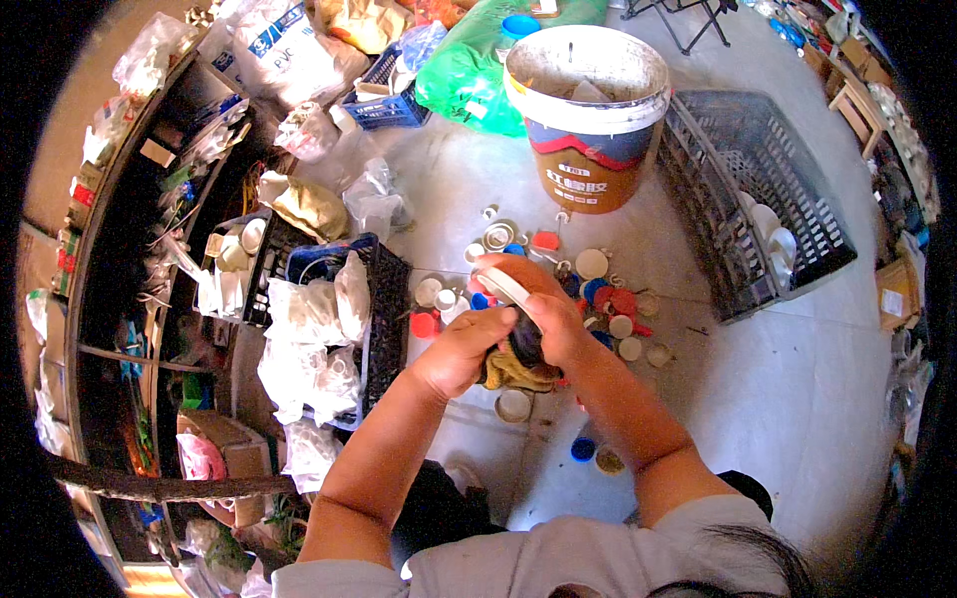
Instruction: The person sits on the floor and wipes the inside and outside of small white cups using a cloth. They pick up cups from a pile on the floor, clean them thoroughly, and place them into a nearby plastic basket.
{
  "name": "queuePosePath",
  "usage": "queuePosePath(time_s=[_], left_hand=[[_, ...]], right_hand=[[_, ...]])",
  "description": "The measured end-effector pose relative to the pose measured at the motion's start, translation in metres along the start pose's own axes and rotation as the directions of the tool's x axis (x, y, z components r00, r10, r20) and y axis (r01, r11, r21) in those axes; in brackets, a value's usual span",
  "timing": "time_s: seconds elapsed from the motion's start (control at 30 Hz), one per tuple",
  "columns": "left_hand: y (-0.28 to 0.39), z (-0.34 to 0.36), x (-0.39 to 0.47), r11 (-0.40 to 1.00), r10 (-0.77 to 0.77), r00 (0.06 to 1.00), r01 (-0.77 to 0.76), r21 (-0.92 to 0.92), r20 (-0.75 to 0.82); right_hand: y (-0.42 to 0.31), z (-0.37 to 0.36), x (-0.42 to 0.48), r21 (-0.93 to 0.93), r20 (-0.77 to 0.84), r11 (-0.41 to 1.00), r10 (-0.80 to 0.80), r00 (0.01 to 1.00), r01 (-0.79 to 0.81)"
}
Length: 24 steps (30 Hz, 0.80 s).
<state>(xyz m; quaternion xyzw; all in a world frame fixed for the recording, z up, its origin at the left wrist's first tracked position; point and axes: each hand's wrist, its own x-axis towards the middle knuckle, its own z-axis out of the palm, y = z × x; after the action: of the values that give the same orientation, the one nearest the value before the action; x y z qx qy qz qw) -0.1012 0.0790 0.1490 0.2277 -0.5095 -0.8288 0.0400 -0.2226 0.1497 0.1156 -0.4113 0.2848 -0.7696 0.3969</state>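
Note:
Both hands meet in front of me, above scattered plastic caps on the floor. My right hand point(542, 306) grips a white round rim or lid point(502, 287) that sits at an angle over a dark rounded object point(525, 340). My left hand point(467, 351) is against the dark object's left side, its thumb pointing up toward the rim. Just below them shows a yellow-brown cloth point(516, 371); whether a hand holds it, I cannot tell. Around lie red caps point(623, 302), a blue cap point(582, 448), a white cap point(591, 264) and a white round lid point(513, 405).
A large tub point(591, 161) stands ahead, beside a green plastic bag point(467, 82). To the right is a black plastic crate point(815, 217) with white pieces inside. Another black crate point(389, 299) at the left holds bagged white parts. Crowded shelves point(112, 351) line the far left.

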Motion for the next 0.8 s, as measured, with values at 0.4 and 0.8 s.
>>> queuePosePath(time_s=[0.4, 0.8], left_hand=[[0.016, -0.034, -0.01, 0.955, 0.266, 0.952, -0.281, -0.091, -0.148], [0.029, 0.01, -0.01, 0.697, 0.589, 0.808, -0.503, 0.511, -0.008]], right_hand=[[-0.016, -0.036, 0.015, 0.605, -0.172, 0.784, 0.298, 0.939, -0.139], [-0.018, -0.045, 0.021, 0.689, -0.149, 0.72, 0.258, 0.955, -0.087]])
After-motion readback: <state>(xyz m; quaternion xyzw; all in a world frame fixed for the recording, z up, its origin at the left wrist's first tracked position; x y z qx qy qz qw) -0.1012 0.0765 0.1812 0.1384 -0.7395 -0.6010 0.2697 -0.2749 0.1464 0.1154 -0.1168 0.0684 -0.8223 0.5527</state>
